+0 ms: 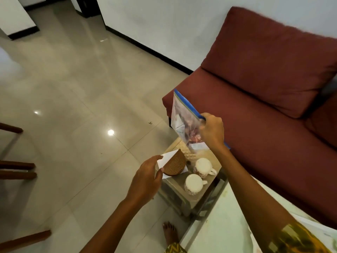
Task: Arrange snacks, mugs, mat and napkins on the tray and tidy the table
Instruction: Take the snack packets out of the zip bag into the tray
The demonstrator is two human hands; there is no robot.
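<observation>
Head view, nearest first: yellow-and-green patterned sleeve [299, 236] at bottom right, right forearm running up from it across a pale glossy tabletop [218, 225]. A bare foot [169, 232] stands on the shiny beige tiled floor [73, 106] just left of that tabletop's edge.

Right hand [212, 131] is raised above the tray, fingers closed round the top edge of a clear plastic zip bag with a blue seal strip [184, 115]. Bag hangs tilted in the air, upper corner pointing up-left. Contents look reddish-brown, too blurred to identify.

Left hand [147, 179] is loosely open, fingers extended, thumb and fingertips at the left edge of a white folded paper napkin [165, 159]. Cannot tell if it actually grips it or just touches.

Napkin lies partly under a round brown woven mat [176, 164], which sits tilted on top of it. Both are on a small clear glass tray [177, 196] beyond the tabletop, low over the floor.

Two white mugs with patterned outsides sit on the same tray, right of the mat: far mug [203, 166] and near mug [194, 183], close together, upright, handles pointing right.

Dark red cushioned sofa [264, 79] fills the upper right, just behind the tray. Brown wooden chair legs [16, 170] at the left edge, well apart from everything else.
</observation>
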